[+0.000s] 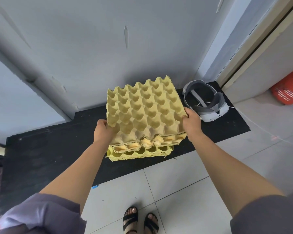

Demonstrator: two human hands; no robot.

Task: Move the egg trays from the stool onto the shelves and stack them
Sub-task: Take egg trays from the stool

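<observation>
A pale grey wall (108, 48), painted and flaking in thin strips, fills the upper part of the view. Below it lies a matte black slab (49, 149) with a rough, speckled surface, and next to it glossy white floor tiles (176, 183) with dark joints.

The top egg tray (145, 105) is moulded pulp, pale yellow and square, with rows of deep cups between pointed peaks. It sits tilted, far edge up, over the slab. Under its near edge is a second tray with orange-stained cups, and below that a brighter yellow stack of trays (137, 154) rests on the slab. I cannot tell whether the top tray is clear of those beneath.

A white and grey headset (206, 102) with a padded band lies on the slab just right of the trays. An orange slotted plastic basket (289, 88) stands well apart at the far right.

The left hand (102, 130) grips the tray's left edge, its fingers tucked out of sight beneath. The right hand (192, 123) holds the right edge, fingers curled over the rim. Both forearms are bare below purple-grey sleeves (41, 215).

Black strappy sandals (140, 222) stand on the tiles.
</observation>
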